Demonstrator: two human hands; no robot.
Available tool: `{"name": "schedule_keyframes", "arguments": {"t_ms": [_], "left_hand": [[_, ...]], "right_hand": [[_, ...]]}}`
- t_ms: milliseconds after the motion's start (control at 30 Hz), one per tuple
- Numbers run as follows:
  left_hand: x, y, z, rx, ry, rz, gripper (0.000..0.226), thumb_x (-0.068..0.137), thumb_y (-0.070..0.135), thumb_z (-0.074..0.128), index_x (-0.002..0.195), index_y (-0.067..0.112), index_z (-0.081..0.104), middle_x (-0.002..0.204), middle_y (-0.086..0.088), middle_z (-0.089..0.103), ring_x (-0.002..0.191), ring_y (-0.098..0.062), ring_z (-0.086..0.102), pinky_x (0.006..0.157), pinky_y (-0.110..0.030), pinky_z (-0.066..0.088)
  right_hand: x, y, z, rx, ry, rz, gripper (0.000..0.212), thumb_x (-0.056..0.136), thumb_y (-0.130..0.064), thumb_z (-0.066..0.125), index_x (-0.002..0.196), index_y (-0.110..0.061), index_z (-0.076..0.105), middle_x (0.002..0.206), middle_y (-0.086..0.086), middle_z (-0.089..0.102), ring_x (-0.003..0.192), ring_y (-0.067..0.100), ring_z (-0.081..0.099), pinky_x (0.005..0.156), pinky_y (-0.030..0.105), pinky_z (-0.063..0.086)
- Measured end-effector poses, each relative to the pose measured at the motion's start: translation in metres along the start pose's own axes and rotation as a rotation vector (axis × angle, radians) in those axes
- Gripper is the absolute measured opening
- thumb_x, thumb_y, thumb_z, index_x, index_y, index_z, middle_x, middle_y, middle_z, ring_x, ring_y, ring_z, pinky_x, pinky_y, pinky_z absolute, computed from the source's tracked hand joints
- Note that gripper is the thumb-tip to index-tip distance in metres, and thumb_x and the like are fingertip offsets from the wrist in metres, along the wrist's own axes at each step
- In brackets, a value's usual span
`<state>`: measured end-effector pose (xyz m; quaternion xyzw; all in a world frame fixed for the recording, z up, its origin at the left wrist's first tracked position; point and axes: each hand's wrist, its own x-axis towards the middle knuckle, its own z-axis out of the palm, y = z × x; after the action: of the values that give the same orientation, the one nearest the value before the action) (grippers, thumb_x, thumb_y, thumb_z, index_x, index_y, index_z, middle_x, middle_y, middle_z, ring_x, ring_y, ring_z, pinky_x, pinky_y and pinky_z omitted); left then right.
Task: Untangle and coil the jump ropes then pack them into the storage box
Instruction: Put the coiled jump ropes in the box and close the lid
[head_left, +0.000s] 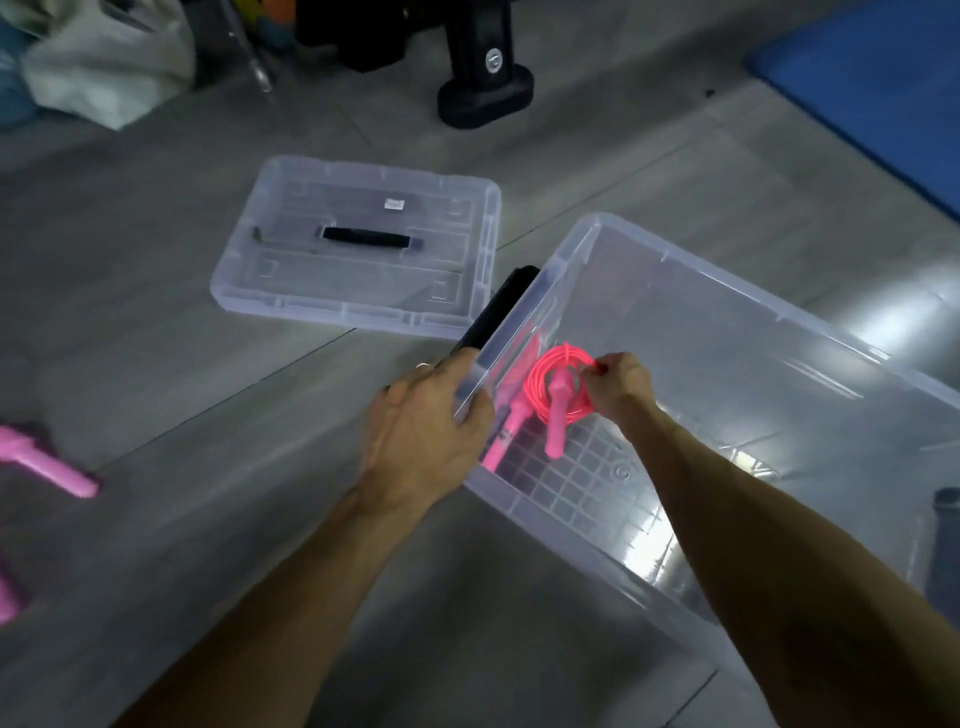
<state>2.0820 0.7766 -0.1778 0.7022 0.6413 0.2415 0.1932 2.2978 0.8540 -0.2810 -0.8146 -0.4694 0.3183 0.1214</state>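
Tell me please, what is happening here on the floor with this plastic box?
A person is packing a coiled pink jump rope into a clear storage box on the floor. The right hand pinches the coil and holds it low inside the box, with both pink handles hanging down. The left hand grips the box's rim. The lid lies beside the box, off. More pink handles lie on the floor at the left, not yet packed.

I see a bright pink jump rope (563, 382) in my clear storage box (737, 332), grey floor (156, 322), blue mat (878, 88).
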Motion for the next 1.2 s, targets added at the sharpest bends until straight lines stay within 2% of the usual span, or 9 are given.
{"name": "schedule_keyframes", "arguments": {"t_ms": [100,200,333,567,700,867,967,1067,1200], "left_hand": [[0.002,0.000,0.002,-0.014,-0.012,0.001,0.041,0.087,0.032,0.048,0.122,0.014,0.059,0.112,-0.007,0.069,0.100,-0.027,0.064,0.090,-0.036,0.049],[-0.005,0.002,-0.004,0.014,-0.013,-0.023,0.032,0.088,0.028,0.054,0.116,0.015,0.062,0.106,-0.006,0.069,0.096,-0.026,0.063,0.085,-0.034,0.049],[-0.028,0.007,-0.032,0.067,0.004,-0.021,0.023,0.084,0.027,0.057,0.103,0.015,0.065,0.097,-0.004,0.069,0.092,-0.026,0.062,0.080,-0.035,0.048],[-0.086,-0.006,-0.126,0.254,-0.115,0.031,0.024,0.089,0.038,0.050,0.102,0.022,0.062,0.105,0.003,0.065,0.099,-0.022,0.060,0.080,-0.030,0.045],[-0.114,-0.028,-0.206,0.316,-0.170,0.012,0.028,0.086,0.039,0.048,0.103,0.022,0.062,0.103,0.001,0.065,0.097,-0.022,0.060,0.082,-0.032,0.047],[-0.157,-0.085,-0.299,0.376,-0.091,-0.037,0.030,0.084,0.041,0.052,0.103,0.022,0.063,0.102,0.002,0.067,0.098,-0.022,0.061,0.083,-0.033,0.047],[-0.185,-0.128,-0.336,0.449,-0.099,-0.092,0.035,0.079,0.048,0.045,0.100,0.026,0.063,0.099,0.003,0.067,0.099,-0.021,0.059,0.081,-0.031,0.043],[-0.218,-0.176,-0.351,0.432,-0.042,-0.168,0.025,0.077,0.043,0.048,0.089,0.028,0.063,0.093,0.004,0.069,0.093,-0.022,0.062,0.073,-0.029,0.041],[-0.258,-0.249,-0.337,0.398,0.067,-0.369,0.050,0.067,0.055,0.030,0.086,0.025,0.064,0.088,0.004,0.070,0.086,-0.023,0.065,0.068,-0.031,0.049]], "right_hand": [[-0.003,0.002,-0.006,-0.013,-0.005,-0.008,0.028,0.086,-0.025,0.057,0.093,-0.002,0.070,0.093,0.020,0.071,0.094,0.034,0.065,0.081,0.033,0.048],[-0.022,0.000,-0.019,-0.048,0.013,-0.061,0.033,0.087,-0.028,0.058,0.109,-0.004,0.064,0.106,0.017,0.069,0.104,0.034,0.062,0.087,0.034,0.046],[-0.064,-0.023,-0.049,-0.098,0.067,-0.299,0.037,0.088,-0.031,0.059,0.118,-0.008,0.061,0.109,0.012,0.069,0.105,0.030,0.062,0.088,0.029,0.044],[-0.171,-0.112,-0.082,-0.227,0.014,-0.646,0.025,0.088,-0.033,0.054,0.104,-0.016,0.063,0.102,0.005,0.066,0.093,0.027,0.062,0.075,0.028,0.042],[-0.238,-0.172,-0.075,-0.277,-0.011,-0.785,0.035,0.089,-0.036,0.055,0.115,-0.014,0.062,0.113,0.010,0.065,0.104,0.028,0.061,0.086,0.031,0.045],[-0.314,-0.257,-0.036,-0.266,-0.023,-0.947,0.036,0.088,-0.036,0.057,0.116,-0.014,0.062,0.117,0.008,0.065,0.109,0.027,0.059,0.093,0.034,0.047],[-0.347,-0.305,0.005,-0.279,-0.031,-1.063,0.035,0.089,-0.034,0.056,0.118,-0.014,0.061,0.118,0.008,0.063,0.111,0.027,0.057,0.092,0.033,0.043],[-0.371,-0.346,0.056,-0.303,-0.090,-1.171,0.035,0.089,-0.034,0.055,0.117,-0.014,0.060,0.118,0.008,0.062,0.111,0.026,0.055,0.091,0.032,0.043],[-0.388,-0.392,0.137,-0.400,-0.190,-1.287,0.031,0.088,-0.031,0.055,0.112,-0.014,0.062,0.113,0.009,0.063,0.107,0.029,0.056,0.089,0.033,0.043]]}}
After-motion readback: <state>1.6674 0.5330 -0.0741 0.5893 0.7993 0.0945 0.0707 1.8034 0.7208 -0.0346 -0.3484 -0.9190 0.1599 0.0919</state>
